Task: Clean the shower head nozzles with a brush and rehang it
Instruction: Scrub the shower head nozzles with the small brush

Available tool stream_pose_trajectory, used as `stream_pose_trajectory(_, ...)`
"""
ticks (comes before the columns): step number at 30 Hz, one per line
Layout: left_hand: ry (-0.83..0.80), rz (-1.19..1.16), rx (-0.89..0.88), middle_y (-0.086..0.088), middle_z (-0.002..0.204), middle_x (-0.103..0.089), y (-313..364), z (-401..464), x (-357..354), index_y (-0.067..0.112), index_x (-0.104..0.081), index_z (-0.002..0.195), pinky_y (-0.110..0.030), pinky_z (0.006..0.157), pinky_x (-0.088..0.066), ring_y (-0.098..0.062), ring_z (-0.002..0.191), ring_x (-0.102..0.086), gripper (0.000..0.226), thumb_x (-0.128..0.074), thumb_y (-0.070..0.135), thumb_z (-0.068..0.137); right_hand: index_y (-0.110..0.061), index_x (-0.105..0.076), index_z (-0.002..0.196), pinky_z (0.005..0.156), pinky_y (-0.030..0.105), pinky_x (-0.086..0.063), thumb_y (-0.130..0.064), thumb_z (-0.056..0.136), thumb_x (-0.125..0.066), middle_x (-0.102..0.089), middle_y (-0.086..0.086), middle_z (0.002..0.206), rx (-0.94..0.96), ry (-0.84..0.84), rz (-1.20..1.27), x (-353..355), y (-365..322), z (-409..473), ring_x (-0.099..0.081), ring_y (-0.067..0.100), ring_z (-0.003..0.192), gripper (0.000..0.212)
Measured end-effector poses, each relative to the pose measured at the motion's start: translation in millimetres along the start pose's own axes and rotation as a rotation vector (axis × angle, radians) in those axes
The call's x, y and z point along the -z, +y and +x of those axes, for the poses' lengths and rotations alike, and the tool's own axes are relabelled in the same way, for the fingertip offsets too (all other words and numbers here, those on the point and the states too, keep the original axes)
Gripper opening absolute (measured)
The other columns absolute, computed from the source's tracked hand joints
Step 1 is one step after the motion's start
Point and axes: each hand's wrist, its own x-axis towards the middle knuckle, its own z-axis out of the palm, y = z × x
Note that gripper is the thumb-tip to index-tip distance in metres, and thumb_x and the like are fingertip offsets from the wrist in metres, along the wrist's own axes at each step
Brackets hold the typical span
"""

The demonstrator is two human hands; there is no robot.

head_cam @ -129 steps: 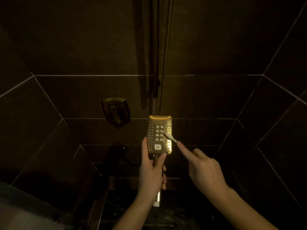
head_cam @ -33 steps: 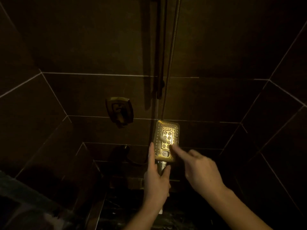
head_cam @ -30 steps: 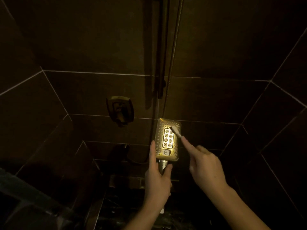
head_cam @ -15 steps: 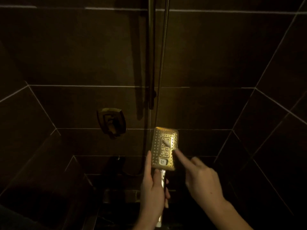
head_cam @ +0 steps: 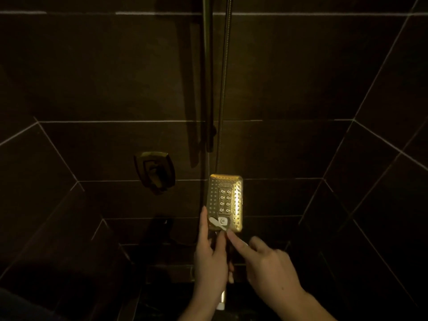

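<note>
A rectangular shower head (head_cam: 228,195) with rows of nozzles faces me, lit golden in a dark shower. My left hand (head_cam: 211,262) grips its handle just below the face, thumb up along the left edge. My right hand (head_cam: 271,267) holds a small white brush (head_cam: 216,223) with the index finger stretched along it. The brush head lies on the lower left corner of the face, beside the round button. The brush handle is mostly hidden by my fingers.
A vertical slide rail (head_cam: 209,72) and the metal hose (head_cam: 224,77) run up the dark tiled wall above the shower head. A square valve handle (head_cam: 154,171) sits on the wall to the left. Tiled side walls close in on both sides.
The brush has slid from the middle nozzle panel down to the lower left corner of the face. The camera has tilted up a little since a second ago.
</note>
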Motion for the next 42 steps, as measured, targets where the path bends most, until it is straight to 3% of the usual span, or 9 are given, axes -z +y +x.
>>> stream_pose_trajectory(5,0.018,0.019,-0.009,-0.008,0.096,-0.073,2,-2,0,0.072,-0.019,0.143,-0.033,0.055,-0.055,-0.020,0.061,-0.063,0.070,-0.057,0.030,0.103,-0.045,-0.017,0.147,0.044,0.023,-0.048,-0.012,0.085,-0.064,-0.055,-0.006,0.086,-0.222,0.193,0.010,15,24,13,-0.049,0.007,0.051,0.085)
stream_pose_trajectory(10,0.032,0.015,0.002,0.005,0.127,-0.069,0,-3,1,0.078,-0.020,0.138,-0.038,0.082,-0.061,-0.016,0.093,-0.073,0.072,-0.053,0.023,0.104,-0.038,-0.027,0.148,0.039,0.016,-0.040,-0.018,0.072,-0.079,-0.060,-0.005,0.081,0.054,0.044,-0.042,-4,-2,-2,-0.048,0.007,0.042,0.094)
stream_pose_trajectory(14,0.037,0.027,-0.031,-0.003,0.098,-0.075,2,-6,0,0.073,-0.019,0.142,-0.034,0.053,-0.054,-0.022,0.059,-0.062,0.070,-0.055,0.027,0.104,-0.044,-0.020,0.149,0.044,0.025,-0.049,-0.011,0.083,-0.066,-0.054,-0.006,0.085,-0.172,0.208,0.020,10,24,13,-0.049,0.007,0.051,0.087)
stream_pose_trajectory(18,0.033,0.033,-0.023,0.013,0.099,-0.073,2,-6,4,0.067,-0.017,0.148,-0.037,0.058,-0.058,-0.009,0.062,-0.069,0.070,-0.053,0.024,0.105,-0.046,-0.013,0.148,0.043,0.020,-0.045,-0.017,0.074,-0.076,-0.056,-0.007,0.084,-0.025,0.043,0.032,-7,0,-5,-0.050,0.007,0.048,0.102)
stream_pose_trajectory(23,0.045,0.056,-0.014,-0.008,0.094,-0.073,1,-7,8,0.076,-0.018,0.140,-0.035,0.052,-0.056,-0.024,0.061,-0.066,0.070,-0.056,0.030,0.103,-0.038,-0.032,0.148,0.040,0.015,-0.040,-0.006,0.075,-0.075,-0.052,-0.008,0.078,-0.171,0.191,0.094,-5,14,2,-0.043,0.004,0.046,0.091)
stream_pose_trajectory(27,0.019,0.088,-0.041,-0.007,0.095,-0.072,-2,-7,10,0.078,-0.019,0.137,-0.031,0.048,-0.052,-0.021,0.058,-0.063,0.071,-0.058,0.029,0.102,-0.036,-0.032,0.147,0.043,0.011,-0.033,-0.002,0.079,-0.072,-0.045,-0.012,0.077,-0.192,0.171,0.188,-5,11,2,-0.041,0.001,0.049,0.086)
stream_pose_trajectory(31,-0.030,0.155,-0.060,-0.003,0.096,-0.070,-5,-11,13,0.078,-0.020,0.138,-0.031,0.043,-0.049,-0.018,0.056,-0.058,0.073,-0.058,0.028,0.102,-0.041,-0.028,0.145,0.048,0.013,-0.035,-0.005,0.087,-0.064,-0.048,-0.011,0.077,-0.282,0.265,0.183,7,27,17,-0.045,0.000,0.056,0.078)
stream_pose_trajectory(39,-0.051,0.319,-0.164,0.001,0.096,-0.069,-14,-9,13,0.082,-0.010,0.134,-0.027,0.049,-0.052,-0.006,0.056,-0.061,0.078,-0.055,0.027,0.103,-0.042,-0.024,0.148,0.049,0.022,-0.049,-0.011,0.090,-0.059,-0.052,-0.007,0.083,-0.171,0.252,0.133,16,28,30,-0.048,0.005,0.058,0.073)
stream_pose_trajectory(42,-0.036,0.322,-0.163,-0.005,0.104,-0.071,-15,-7,11,0.088,-0.006,0.129,-0.027,0.054,-0.053,-0.014,0.073,-0.071,0.079,-0.057,0.035,0.101,-0.040,-0.024,0.150,0.051,0.025,-0.053,-0.019,0.091,-0.053,-0.057,-0.005,0.091,-0.041,0.170,0.109,11,16,26,-0.053,0.006,0.060,0.069)
